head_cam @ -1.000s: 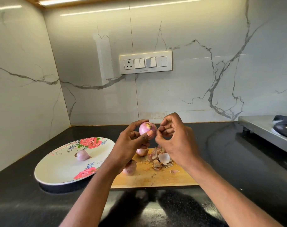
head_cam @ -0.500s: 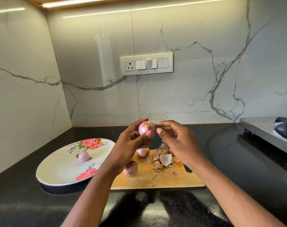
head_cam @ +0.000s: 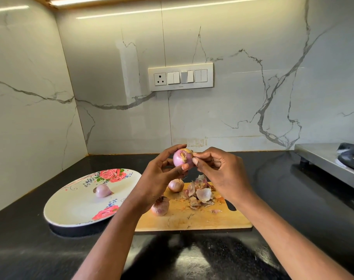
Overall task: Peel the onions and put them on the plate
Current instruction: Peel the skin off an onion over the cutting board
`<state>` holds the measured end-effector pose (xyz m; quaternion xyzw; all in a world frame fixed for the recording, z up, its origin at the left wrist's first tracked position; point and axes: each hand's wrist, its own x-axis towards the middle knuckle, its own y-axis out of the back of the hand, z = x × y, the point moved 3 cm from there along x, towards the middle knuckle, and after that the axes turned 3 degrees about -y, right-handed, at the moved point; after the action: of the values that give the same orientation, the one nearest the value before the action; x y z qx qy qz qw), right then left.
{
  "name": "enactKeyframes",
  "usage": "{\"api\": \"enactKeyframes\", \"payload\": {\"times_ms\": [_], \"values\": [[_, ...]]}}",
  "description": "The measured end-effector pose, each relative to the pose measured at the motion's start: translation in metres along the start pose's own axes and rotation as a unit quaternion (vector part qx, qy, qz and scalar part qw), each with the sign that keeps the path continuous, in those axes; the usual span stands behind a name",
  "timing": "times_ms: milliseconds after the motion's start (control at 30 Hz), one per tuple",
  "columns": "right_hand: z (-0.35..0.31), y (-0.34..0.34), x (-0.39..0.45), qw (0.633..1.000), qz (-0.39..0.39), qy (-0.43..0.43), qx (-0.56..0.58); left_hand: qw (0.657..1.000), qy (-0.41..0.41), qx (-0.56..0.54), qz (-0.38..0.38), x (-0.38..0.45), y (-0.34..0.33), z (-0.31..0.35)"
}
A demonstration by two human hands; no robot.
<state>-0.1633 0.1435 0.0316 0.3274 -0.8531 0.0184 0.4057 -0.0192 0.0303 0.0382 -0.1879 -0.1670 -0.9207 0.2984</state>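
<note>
Pink onion (head_cam: 182, 159): was gripped in the left hand (head_cam: 160, 179), raised above the board (head_cam: 194, 218).
Right hand (head_cam: 222, 174): pinched skin at its top edge.
Plate (head_cam: 71, 209): held one peeled onion (head_cam: 102, 190); two unpeeled (head_cam: 175, 185) waited on the board.
Risk: the smooth bulb could slip and fall if tugged hard.

A: What holds all the things?
B: A black, shiny worktop (head_cam: 273, 195). It goes back into a corner of the wall.
A: What sits right on it?
B: On the left, a big white plate (head_cam: 71, 207) with red roses. Just beside it, in the middle, a wooden board (head_cam: 202, 221). The plate's edge hangs a bit over the board.
A: Anything more?
B: Far to the right stands a steel stove (head_cam: 325, 160) on short legs.
</note>
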Motion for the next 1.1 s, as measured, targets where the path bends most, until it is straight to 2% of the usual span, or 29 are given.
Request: {"api": "enactKeyframes", "payload": {"times_ms": [133, 333, 767, 967, 1100], "values": [[0.0026, 0.0027, 0.0, 1.0, 0.009, 0.004, -0.007, 1.0, 0.0, -0.005, -0.006, -0.0005, -0.0004, -0.0002], [-0.0013, -0.0008, -0.0005, 0.999, -0.017, -0.018, 0.019, 1.0, -0.007, -0.001, 0.005, 0.0003, 0.0003, -0.0017], [-0.0054, -0.0003, -0.0008, 0.999, -0.003, 0.036, -0.01, 1.0, -0.014, -0.013, 0.013, 0.0006, -0.0001, -0.0023], [-0.004, 0.0013, -0.0015, 0.999, 0.014, 0.023, -0.021, 1.0, 0.0, -0.031, 0.007, 0.0007, -0.0014, -0.0023], [-0.0017, 0.0017, -0.0003, 1.0, 0.02, -0.017, 0.005, 0.998, 0.013, -0.059, 0.003, 0.0011, -0.0018, -0.0021]]}}
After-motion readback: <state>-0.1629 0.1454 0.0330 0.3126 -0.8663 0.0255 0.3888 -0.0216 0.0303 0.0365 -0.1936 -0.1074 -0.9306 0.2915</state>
